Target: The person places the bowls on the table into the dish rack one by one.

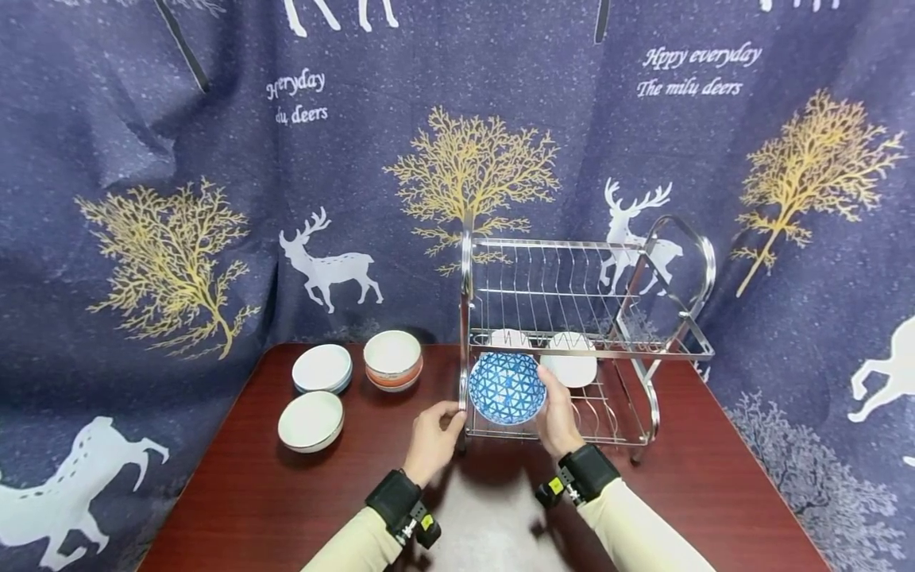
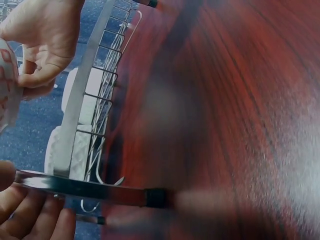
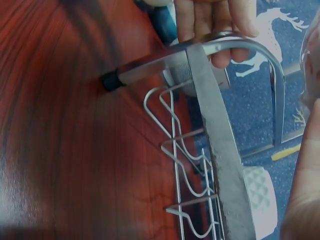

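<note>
My right hand holds a bowl by its right side, thumb at the rim. The bowl tilts its blue-and-white triangle-patterned inside toward the head camera, in front of the dish rack's lower tier. Its outside has reddish markings in the left wrist view. With my left hand I grip the front left leg of the metal dish rack; in the left wrist view the fingers wrap this curved leg. Two white bowls stand on the lower tier behind, the right one more exposed.
Left of the rack, on the red-brown table, are a stack of bowls with an orange one in it, a stack of pale blue-sided bowls and a cream bowl. A dark patterned curtain hangs behind.
</note>
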